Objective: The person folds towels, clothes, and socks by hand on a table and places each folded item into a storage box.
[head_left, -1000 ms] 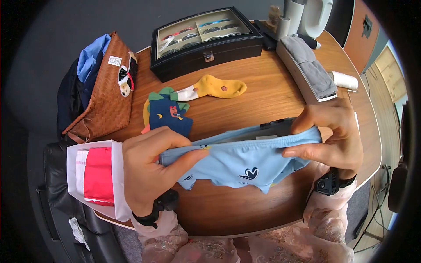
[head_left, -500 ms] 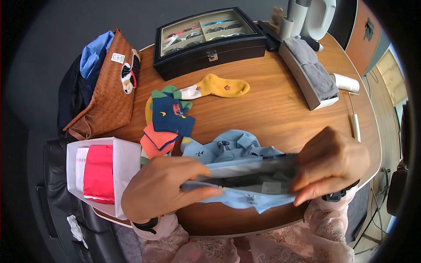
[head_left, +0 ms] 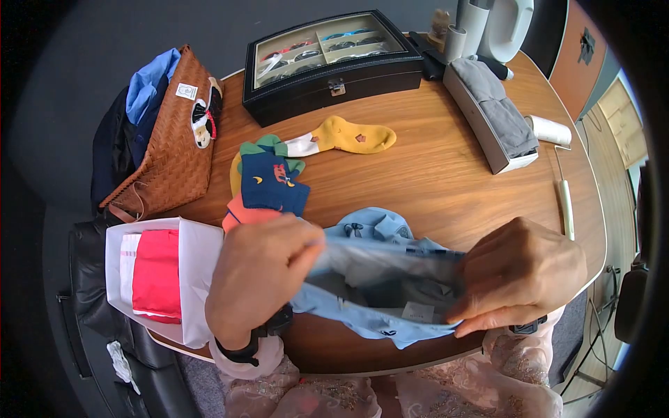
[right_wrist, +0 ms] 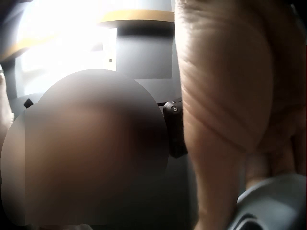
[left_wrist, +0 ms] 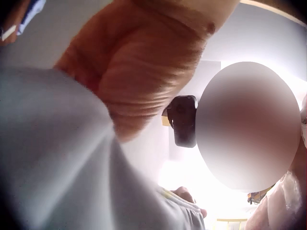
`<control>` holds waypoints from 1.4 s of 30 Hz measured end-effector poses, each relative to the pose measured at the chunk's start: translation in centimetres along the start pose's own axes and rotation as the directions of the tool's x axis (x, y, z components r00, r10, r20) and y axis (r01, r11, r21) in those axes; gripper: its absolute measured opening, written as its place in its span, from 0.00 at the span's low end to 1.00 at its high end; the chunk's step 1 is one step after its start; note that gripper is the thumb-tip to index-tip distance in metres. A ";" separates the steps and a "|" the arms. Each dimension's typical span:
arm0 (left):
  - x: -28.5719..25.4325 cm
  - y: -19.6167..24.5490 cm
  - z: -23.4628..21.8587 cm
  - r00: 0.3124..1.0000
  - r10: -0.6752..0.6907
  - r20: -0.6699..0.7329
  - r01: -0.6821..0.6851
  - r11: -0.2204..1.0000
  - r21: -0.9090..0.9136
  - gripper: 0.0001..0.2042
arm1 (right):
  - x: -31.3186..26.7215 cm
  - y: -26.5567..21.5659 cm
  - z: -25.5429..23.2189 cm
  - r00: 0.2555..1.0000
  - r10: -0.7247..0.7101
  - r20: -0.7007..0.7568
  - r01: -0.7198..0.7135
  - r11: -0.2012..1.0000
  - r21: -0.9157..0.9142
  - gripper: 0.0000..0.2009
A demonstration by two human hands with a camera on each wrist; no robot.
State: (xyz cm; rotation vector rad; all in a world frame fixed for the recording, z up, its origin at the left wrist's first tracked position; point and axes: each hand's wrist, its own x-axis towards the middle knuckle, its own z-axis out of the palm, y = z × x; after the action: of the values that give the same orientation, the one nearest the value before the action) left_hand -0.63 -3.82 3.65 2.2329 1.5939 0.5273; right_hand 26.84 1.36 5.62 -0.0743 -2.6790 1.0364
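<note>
A light blue garment (head_left: 348, 317) with dark prints is stretched between both hands above the table's near edge, its waist opening facing up and a white label showing inside. The left hand (head_left: 261, 279) pinches one end of the waistband; the right hand (head_left: 526, 275) grips the other end, thumb on the near side. Part of the blue cloth lies on the table beyond the band. In the left wrist view pale fabric (left_wrist: 62, 158) fills the lower left below the hand (left_wrist: 139, 62). The right wrist view shows the hand (right_wrist: 225, 86) above blue cloth (right_wrist: 273, 206).
Patterned socks (head_left: 275, 184) lie beyond the left hand. At left stand a white box (head_left: 202, 279) with red cloth and a woven basket (head_left: 174, 150) of clothes. A black glasses case (head_left: 300, 97), a box of grey cloth (head_left: 481, 132) and a lint roller (head_left: 550, 130) are farther back.
The garment has come lower and toward the body, its waistband tilting so that the inside shows. Both hands have moved down with it, and the opening is spread wider.
</note>
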 end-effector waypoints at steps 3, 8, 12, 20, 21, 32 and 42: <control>1.0 0.7 0.5 0.912 -0.050 -0.407 0.070 0.997 0.035 0.06 | 0.4 0.3 0.2 0.972 0.083 -0.219 -0.094 0.995 -0.039 0.07; 2.3 -0.7 0.1 0.552 0.330 -0.766 0.070 0.897 0.437 0.07 | 1.7 0.0 0.5 0.767 0.292 -0.572 -0.496 0.835 -0.239 0.08; 1.5 -1.8 -0.7 0.491 0.148 -0.859 0.207 0.938 0.279 0.05 | 1.5 0.6 0.8 0.715 0.250 -0.653 -0.492 0.844 -0.215 0.09; 2.1 0.8 1.2 0.904 0.232 -0.359 -0.290 0.950 -0.118 0.23 | 2.6 0.5 1.1 0.779 0.215 -0.589 -0.390 0.902 -0.186 0.07; 2.5 1.2 1.5 0.910 0.294 -0.291 -0.351 0.922 -0.166 0.25 | 2.6 0.4 1.2 0.779 0.216 -0.589 -0.390 0.902 -0.184 0.07; 1.7 -0.9 1.9 0.939 0.257 0.229 -0.203 0.951 -0.235 0.13 | 0.9 -0.8 0.4 0.926 0.306 -0.222 -0.337 0.934 -0.120 0.10; 0.8 -2.1 -0.1 0.997 -0.077 0.003 0.077 0.996 0.036 0.14 | 0.6 -0.7 1.0 0.937 0.302 -0.174 -0.333 0.923 -0.194 0.11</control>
State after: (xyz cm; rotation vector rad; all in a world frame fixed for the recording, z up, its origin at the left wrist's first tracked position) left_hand -2.15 -2.39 2.78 2.1868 1.6924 0.4764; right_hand 26.07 0.25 5.54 -0.6236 -2.6931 0.7730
